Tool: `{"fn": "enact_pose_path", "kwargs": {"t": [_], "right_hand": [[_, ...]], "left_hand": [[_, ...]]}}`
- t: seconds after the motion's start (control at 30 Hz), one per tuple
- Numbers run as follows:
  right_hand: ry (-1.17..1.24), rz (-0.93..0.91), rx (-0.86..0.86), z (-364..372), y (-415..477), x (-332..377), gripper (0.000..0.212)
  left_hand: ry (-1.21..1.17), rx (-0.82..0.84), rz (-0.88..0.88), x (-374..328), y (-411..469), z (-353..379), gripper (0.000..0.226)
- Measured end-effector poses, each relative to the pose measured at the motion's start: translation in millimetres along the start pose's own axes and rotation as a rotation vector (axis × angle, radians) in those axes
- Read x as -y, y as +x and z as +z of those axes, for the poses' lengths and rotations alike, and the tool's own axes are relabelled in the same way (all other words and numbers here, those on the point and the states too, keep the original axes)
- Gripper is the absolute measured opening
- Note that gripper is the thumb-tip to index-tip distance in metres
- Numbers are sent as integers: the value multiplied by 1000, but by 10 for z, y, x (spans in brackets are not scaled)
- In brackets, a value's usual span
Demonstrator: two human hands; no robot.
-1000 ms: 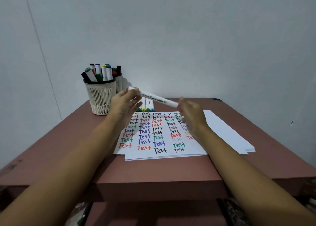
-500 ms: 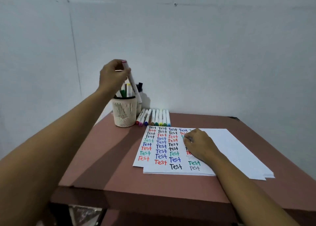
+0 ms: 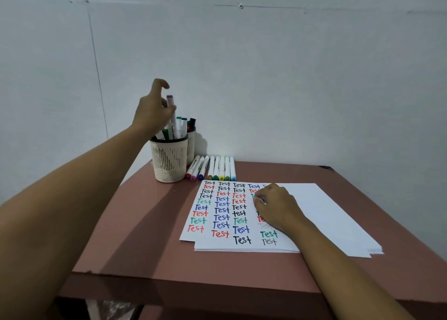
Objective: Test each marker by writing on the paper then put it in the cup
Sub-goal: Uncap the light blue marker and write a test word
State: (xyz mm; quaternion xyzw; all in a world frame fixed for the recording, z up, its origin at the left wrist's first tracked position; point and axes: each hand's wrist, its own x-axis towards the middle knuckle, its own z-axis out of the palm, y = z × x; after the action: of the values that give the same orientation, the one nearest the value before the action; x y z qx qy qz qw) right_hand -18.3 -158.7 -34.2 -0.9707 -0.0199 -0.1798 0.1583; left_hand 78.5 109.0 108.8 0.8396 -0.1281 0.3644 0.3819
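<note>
A cream mesh cup (image 3: 169, 161) stands at the table's back left with several markers in it. A white marker with a pale purple cap (image 3: 172, 116) stands taller than the rest in the cup. My left hand (image 3: 151, 112) hovers just above the cup beside that marker, its fingers spread and lifted off it. My right hand (image 3: 278, 208) rests on the paper (image 3: 217, 213), fingers loosely curled with nothing visible in them. The paper bears columns of the word "Test" in several colours. Several capped markers (image 3: 212, 169) lie in a row between the cup and the paper.
A second cup (image 3: 191, 145) with dark markers stands right behind the first, against the wall. Blank white sheets (image 3: 338, 218) stick out to the right under the written page. The brown table (image 3: 150, 235) ends in a front edge near me.
My left hand carried the purple-capped marker from over the paper up to the cup, lowered it in and let go. My right hand dropped onto the paper and stayed there.
</note>
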Motion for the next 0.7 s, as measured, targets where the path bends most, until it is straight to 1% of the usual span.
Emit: {"fn": "enact_pose_path", "kwargs": {"t": [0.07,0.13,0.23,0.33,0.43,0.5,0.53,0.57,0.63,0.7], "right_hand": [[-3,1,2,-2,-1,-3,33],[-9,-3,10,0,-5,1,32],[-14,-9,13,4,-7,4,32],[-16,-7,19,5,-5,2,33],[-29,-5,24,11,-6,4,34],[-58,2,38,22,-1,13,36],[-86,6,53,29,-1,21,36],[-122,5,68,35,1,37,37],[-190,-7,103,19,7,67,37],[-232,-16,149,-31,36,102,34]], "left_hand": [[155,69,31,70,-59,67,20],[295,91,61,131,-93,118,15],[427,70,130,187,-147,183,21],[429,-8,207,229,-188,234,24],[380,-127,347,134,-333,325,24],[314,-153,437,25,-512,455,20],[279,-106,455,-15,-615,547,19],[240,-12,443,-48,-721,632,18],[187,252,352,-75,-934,787,23],[199,494,257,-44,-1097,892,28]]}}
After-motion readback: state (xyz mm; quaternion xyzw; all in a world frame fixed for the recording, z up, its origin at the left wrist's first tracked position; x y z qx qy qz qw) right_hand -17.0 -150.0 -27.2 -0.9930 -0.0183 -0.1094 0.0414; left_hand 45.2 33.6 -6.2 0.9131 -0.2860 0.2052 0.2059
